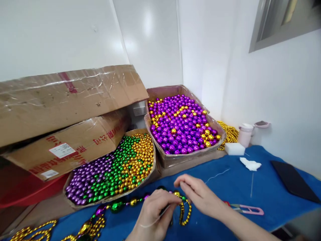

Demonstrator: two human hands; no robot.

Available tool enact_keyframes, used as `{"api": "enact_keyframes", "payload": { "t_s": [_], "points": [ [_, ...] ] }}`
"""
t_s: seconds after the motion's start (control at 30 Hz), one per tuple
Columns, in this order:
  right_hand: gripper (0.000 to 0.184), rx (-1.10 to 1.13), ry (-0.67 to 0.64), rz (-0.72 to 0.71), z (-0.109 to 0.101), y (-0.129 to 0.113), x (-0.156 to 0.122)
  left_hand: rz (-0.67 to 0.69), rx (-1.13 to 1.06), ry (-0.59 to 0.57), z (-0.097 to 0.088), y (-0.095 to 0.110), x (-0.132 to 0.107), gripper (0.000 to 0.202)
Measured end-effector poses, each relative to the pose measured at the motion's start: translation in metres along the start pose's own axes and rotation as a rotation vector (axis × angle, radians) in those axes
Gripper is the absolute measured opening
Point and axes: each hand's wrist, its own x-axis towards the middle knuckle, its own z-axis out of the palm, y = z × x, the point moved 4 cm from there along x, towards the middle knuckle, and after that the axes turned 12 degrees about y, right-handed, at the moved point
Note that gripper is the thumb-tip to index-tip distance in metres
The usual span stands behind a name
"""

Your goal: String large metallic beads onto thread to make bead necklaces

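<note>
My left hand (159, 209) is closed in a pinch at the end of a bead garland, and a thin white cord (156, 221) runs across its fingers. Just to its right, my right hand (197, 192) has its fingers pressed together and bent toward the left hand; what they grip is hidden. More white cord (217, 175) trails out from behind the right hand over the blue cloth. The garland of purple, green and gold beads (116, 206) stretches left from the hands. Below the fingertips hangs a loop of small gold beads (186, 221).
A box of purple and gold beads (180, 124) stands at the back; another box holds purple, green and gold beads (112, 170). Cardboard flaps (75, 97) lean at left. Pink-handled snips (248, 210), white foam block (234, 149), tissue (250, 164) and black flat object (293, 180) lie right.
</note>
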Motion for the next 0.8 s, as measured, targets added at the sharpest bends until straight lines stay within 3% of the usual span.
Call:
{"api": "enact_keyframes", "payload": {
  "t_s": [0.1,0.2,0.37,0.5,0.57,0.67,0.8],
  "points": [
    [0.031,0.219,-0.278,0.139,0.019,0.016,0.004,0.279,0.047,0.050,-0.001,0.008,0.004,0.030],
    [0.032,0.376,-0.410,0.225,0.037,0.028,0.000,0.319,0.066,0.120,0.000,0.004,0.004,0.030],
    [0.036,0.434,-0.252,0.265,0.043,0.035,-0.004,0.191,0.092,0.180,0.003,-0.011,-0.004,0.025],
    [0.033,0.376,-0.093,0.249,0.035,0.037,-0.009,0.293,0.229,0.244,-0.004,-0.023,-0.013,0.029],
    [0.031,0.355,-0.054,0.242,0.032,0.039,-0.013,0.276,0.300,0.272,-0.010,-0.030,-0.020,0.024],
    [0.030,0.357,-0.049,0.241,0.032,0.044,-0.020,-0.001,0.232,0.309,-0.017,-0.041,-0.031,0.007],
    [0.028,0.416,-0.049,0.281,0.043,0.054,-0.030,-0.633,-0.250,0.419,-0.011,-0.051,-0.049,0.026]
  ]
}}
